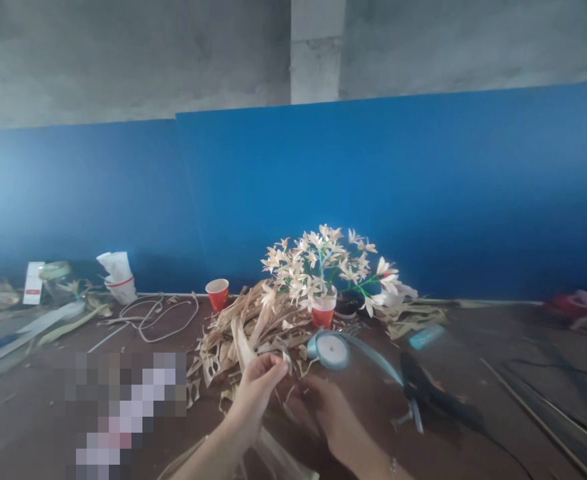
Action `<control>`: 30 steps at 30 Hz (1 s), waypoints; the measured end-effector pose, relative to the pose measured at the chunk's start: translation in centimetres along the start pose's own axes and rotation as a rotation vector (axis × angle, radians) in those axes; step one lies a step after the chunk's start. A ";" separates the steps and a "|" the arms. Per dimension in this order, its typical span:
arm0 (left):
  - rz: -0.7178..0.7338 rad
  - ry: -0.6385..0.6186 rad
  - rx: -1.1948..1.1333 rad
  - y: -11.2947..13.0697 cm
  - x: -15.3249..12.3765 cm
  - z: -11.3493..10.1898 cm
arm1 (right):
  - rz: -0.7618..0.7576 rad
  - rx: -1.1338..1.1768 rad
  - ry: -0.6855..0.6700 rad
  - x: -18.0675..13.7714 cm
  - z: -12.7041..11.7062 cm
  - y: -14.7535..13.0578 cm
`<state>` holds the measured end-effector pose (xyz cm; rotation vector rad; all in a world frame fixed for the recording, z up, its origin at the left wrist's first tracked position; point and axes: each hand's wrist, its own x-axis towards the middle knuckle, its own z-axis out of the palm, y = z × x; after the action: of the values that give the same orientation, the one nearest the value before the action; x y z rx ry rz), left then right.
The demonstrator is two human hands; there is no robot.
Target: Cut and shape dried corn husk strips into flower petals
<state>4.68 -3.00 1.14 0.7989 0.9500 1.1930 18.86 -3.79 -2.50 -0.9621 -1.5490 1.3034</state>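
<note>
My left hand [259, 390] is closed in a pinch, with a small pale piece of dried husk [286, 360] at its fingertips. Close beside it on the right, my right hand [326, 413] is smeared by motion, so its fingers and anything in them cannot be made out. Just beyond both hands lies a heap of dried husks [253, 313], and more strips of husk [278, 457] lie under the wrists. Behind the heap, a bunch of pale husk flowers [318, 260] on green stems stands in a red paper cup [323, 313].
A roll of light blue ribbon [331, 350] lies ahead of my right hand. To its right are a black glue gun [438, 393] with a cord and a teal object [426, 337]. Another red cup [217, 295] and a looped white cable [148, 317] are at left, before a blue partition [293, 173].
</note>
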 end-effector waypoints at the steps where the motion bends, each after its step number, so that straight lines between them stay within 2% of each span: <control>1: 0.004 -0.009 0.005 0.0 0.1 -0.1 | -0.002 -0.008 -0.002 -0.1 0.0 -0.4; 16: 0.035 -0.053 0.057 0.3 0.6 -0.8 | 0.010 -0.071 -0.048 -0.6 -0.2 -3.7; 30: 0.023 -0.068 0.112 1.2 0.4 -0.7 | -0.061 -0.245 -0.031 -0.8 -0.9 -4.4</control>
<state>3.62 -2.33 1.92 0.9360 0.9597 1.1330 19.90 -4.90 1.78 -1.0409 -1.7771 1.1081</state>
